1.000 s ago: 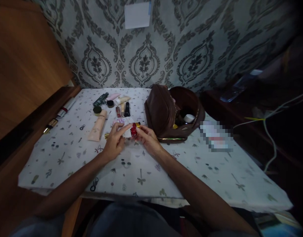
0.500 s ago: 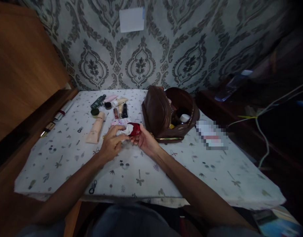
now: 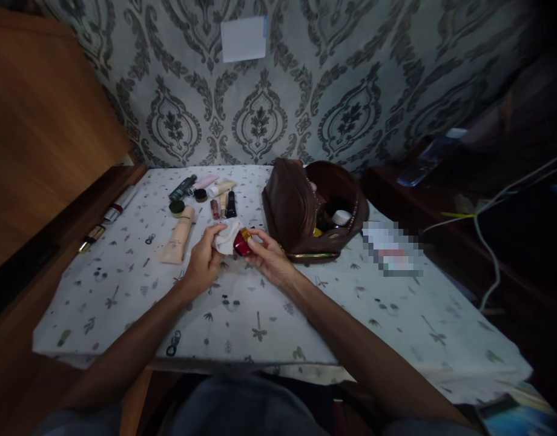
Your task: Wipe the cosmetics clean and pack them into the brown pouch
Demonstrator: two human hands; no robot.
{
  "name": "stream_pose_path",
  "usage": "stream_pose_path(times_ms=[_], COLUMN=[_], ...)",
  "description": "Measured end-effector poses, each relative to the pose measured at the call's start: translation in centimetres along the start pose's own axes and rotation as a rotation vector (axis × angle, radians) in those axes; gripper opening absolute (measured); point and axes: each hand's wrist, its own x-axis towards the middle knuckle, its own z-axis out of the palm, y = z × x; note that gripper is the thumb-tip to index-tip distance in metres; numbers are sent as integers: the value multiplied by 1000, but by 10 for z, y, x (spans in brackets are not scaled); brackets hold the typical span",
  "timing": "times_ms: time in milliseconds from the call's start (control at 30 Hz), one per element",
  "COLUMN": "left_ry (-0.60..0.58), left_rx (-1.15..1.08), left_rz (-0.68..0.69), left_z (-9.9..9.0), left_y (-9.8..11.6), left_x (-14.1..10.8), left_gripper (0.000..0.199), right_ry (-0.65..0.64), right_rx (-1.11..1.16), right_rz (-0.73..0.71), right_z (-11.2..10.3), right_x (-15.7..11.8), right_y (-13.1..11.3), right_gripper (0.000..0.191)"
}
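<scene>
My left hand [image 3: 204, 257] pinches a crumpled white cloth [image 3: 226, 237] over the middle of the table. Right beside it, my right hand [image 3: 270, 259] grips a small red container [image 3: 242, 243] with a golden part at its top. The cloth touches the container's left side. To the left of my hands lies a peach tube [image 3: 178, 236]. A black tube [image 3: 231, 204] and a small reddish tube [image 3: 215, 209] lie just behind them. The open brown bag [image 3: 287, 209] stands to the right, with a white-capped item [image 3: 341, 218] inside.
A dark green bottle [image 3: 183, 188], a green-lidded jar [image 3: 177, 209] and a small black jar [image 3: 200, 195] sit at the back left. Lipstick-like tubes lie on the left ledge [image 3: 124, 209]. A clear bottle [image 3: 430, 158] and cables [image 3: 491, 242] are on the right.
The red container has turned in my right hand, so its golden part now shows. The white cloth has spread out and now sits at its left side. The camera view has shifted slightly.
</scene>
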Motion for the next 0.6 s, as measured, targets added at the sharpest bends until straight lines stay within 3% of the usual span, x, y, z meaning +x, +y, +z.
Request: stream_pose_path(times_ms=[333, 467, 600], left_ry=[-22, -118, -196], left_rx=[14, 74, 127], left_rz=[242, 327, 311], left_z=[0, 1, 3], left_y=[2, 5, 5], left_x=[0, -3, -4], left_gripper=[54, 52, 61], right_ry=[43, 38, 55], right_rx=[-295, -446, -733], right_rz=[-220, -323, -445], right_z=[0, -4, -4], right_x=[5, 6, 2], right_y=[6, 9, 10], right_gripper=[53, 53, 48])
